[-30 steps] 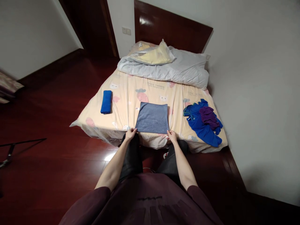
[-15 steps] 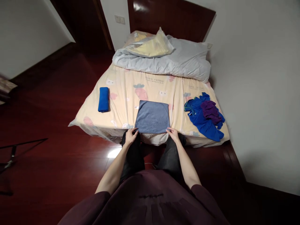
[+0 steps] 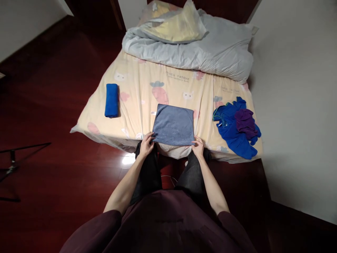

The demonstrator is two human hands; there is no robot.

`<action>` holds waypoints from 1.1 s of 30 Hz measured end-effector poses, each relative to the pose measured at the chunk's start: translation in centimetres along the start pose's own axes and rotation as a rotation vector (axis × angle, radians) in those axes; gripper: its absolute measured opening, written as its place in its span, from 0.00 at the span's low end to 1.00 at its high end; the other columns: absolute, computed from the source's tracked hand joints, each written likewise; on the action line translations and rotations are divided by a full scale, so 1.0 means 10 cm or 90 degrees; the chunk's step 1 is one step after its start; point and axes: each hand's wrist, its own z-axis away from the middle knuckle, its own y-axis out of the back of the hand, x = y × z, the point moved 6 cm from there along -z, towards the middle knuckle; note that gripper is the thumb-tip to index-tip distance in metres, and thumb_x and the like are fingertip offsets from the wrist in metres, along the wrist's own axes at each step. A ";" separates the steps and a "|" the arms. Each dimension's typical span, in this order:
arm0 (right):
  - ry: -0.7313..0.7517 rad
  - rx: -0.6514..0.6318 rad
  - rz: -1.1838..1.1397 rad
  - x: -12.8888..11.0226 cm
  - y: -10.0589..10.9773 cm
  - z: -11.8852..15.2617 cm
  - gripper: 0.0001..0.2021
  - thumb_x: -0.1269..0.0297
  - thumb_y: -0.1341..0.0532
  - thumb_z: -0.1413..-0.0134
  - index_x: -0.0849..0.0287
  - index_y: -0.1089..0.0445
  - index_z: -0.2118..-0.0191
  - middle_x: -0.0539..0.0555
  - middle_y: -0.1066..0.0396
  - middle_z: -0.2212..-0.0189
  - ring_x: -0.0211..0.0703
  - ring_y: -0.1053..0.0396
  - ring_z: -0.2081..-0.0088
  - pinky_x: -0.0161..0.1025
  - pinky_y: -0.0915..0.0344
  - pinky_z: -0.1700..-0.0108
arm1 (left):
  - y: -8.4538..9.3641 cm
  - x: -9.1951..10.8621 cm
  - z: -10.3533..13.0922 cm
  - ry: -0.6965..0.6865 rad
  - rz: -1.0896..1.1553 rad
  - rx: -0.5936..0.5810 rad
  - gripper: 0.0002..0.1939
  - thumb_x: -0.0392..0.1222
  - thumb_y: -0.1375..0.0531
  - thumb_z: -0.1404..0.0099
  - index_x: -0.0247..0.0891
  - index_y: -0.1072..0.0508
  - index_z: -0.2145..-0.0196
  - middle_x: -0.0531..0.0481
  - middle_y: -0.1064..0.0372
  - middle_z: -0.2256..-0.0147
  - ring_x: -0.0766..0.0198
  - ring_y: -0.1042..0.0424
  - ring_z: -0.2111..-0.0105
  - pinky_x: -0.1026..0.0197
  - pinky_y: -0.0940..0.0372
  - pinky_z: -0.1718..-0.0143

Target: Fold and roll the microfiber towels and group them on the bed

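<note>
Centrally, we see a grey-blue, roughly square, soft fabric cloth lying at the near edge of a bed with a cream, carrot-printed cover. Our left hand and right hand, fingertips drawn together, pinch its two near corners; it extends straight ahead, without a clear long axis, neither hand being nearer.

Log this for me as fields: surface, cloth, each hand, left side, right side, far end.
Surface: bed, patterned cover
Cloth: grey-blue cloth, laid flat at the near edge
Left hand: holding its near left corner
Right hand: holding its near right corner
Left side: folded blue cloth
Right side: crumpled blue cloth, purple cloth on top
Far end: pale bedding
</note>
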 end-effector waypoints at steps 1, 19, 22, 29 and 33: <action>0.003 -0.011 -0.020 -0.01 -0.02 0.00 0.09 0.74 0.40 0.55 0.55 0.24 0.68 0.61 0.22 0.43 0.54 0.27 0.38 0.53 0.33 0.33 | -0.02 -0.01 -0.01 0.000 0.018 -0.022 0.13 0.36 0.44 0.32 0.41 0.23 0.53 0.40 0.27 0.39 0.50 0.34 0.32 0.41 0.38 0.29; -0.166 -0.046 0.000 0.32 -0.03 0.02 0.23 0.39 0.39 0.45 0.57 0.27 0.61 0.55 0.25 0.72 0.50 0.25 0.66 0.44 0.26 0.58 | 0.02 -0.06 0.10 0.265 0.020 0.033 0.18 0.54 0.45 0.25 0.40 0.22 0.56 0.43 0.19 0.59 0.53 0.21 0.59 0.58 0.31 0.55; -0.160 -0.059 0.023 0.37 -0.06 -0.02 0.21 0.41 0.39 0.44 0.56 0.27 0.62 0.56 0.23 0.71 0.50 0.25 0.65 0.44 0.26 0.57 | -0.01 -0.08 0.09 0.300 -0.035 0.018 0.18 0.54 0.45 0.24 0.41 0.22 0.53 0.41 0.19 0.59 0.51 0.21 0.58 0.58 0.33 0.58; -0.165 -0.061 0.047 0.50 -0.12 -0.10 0.20 0.41 0.38 0.44 0.55 0.29 0.67 0.53 0.27 0.75 0.48 0.27 0.70 0.42 0.28 0.60 | -0.06 -0.09 0.04 0.304 -0.124 -0.010 0.20 0.56 0.48 0.22 0.42 0.22 0.52 0.40 0.19 0.58 0.49 0.20 0.58 0.57 0.34 0.60; -0.172 -0.086 0.034 0.49 -0.16 -0.13 0.22 0.38 0.38 0.45 0.55 0.29 0.68 0.51 0.30 0.77 0.45 0.31 0.73 0.40 0.30 0.64 | -0.07 -0.11 0.03 0.307 -0.146 -0.024 0.20 0.56 0.49 0.21 0.42 0.22 0.51 0.40 0.19 0.58 0.48 0.20 0.58 0.56 0.34 0.58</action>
